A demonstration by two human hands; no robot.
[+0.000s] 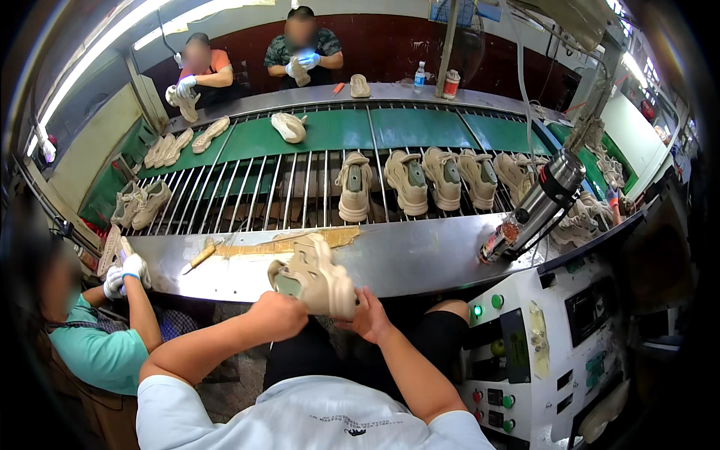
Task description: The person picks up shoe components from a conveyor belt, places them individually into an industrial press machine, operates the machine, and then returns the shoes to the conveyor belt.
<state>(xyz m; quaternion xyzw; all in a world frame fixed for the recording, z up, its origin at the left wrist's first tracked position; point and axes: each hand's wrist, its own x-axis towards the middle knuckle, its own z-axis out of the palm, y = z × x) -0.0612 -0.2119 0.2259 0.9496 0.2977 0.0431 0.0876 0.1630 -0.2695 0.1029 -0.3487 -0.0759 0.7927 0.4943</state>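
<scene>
I hold a beige chunky sneaker (319, 276) over my lap, in front of a steel workbench (405, 259). My left hand (279, 315) is closed at the shoe's heel end. My right hand (366, 316) grips it from below at the toe end. The shoe lies on its side with the sole turned to the right. A row of several matching beige sneakers (420, 180) stands on the metal-rod conveyor (300, 191) just beyond the bench.
A steel flask (536, 206) lies tilted at the bench's right. A white control panel (540, 352) with buttons stands right of my knee. A gloved person (97, 330) sits at my left. Two more people (300, 49) handle shoes across the green belt (420, 127).
</scene>
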